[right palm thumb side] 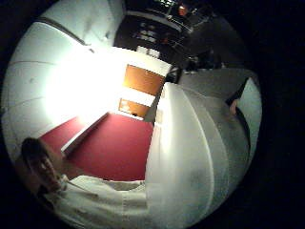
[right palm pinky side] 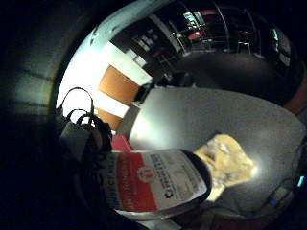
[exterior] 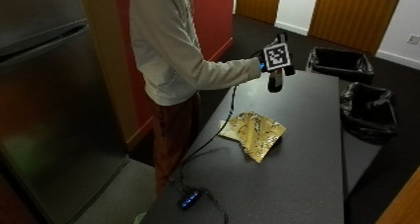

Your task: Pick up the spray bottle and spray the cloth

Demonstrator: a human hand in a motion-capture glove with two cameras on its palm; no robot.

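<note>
one spray bottle, one cloth, one table, two bins.

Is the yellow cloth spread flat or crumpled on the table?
Crumpled. The yellow cloth lies bunched with folds and raised creases on the dark table, apart from the gloved right hand holding the spray bottle above.

spray bottle w/ red-white label close to palm, yellow cloth beside it on grey table

red wall, wooden doors, steel fridge.
</note>
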